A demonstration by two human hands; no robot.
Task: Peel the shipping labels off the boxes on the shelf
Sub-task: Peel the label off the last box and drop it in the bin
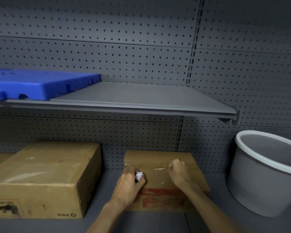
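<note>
Two bare hands rest on a flat brown box [165,180] in the middle of the lower shelf [158,222]. The left hand [129,185] holds a small crumpled white paper ball [139,176]. The right hand [179,172] is curled on the box top by clear tape. A bigger brown box [40,179] sits near the shelf's left edge. A gray bucket [265,174] stands at the right end. A blue plastic piece [40,84] lies on the left of the upper shelf [141,96].

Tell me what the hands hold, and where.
The left hand grips a crumpled white paper wad in its fingertips. The right hand is curled on the box; any hold cannot be told.
</note>
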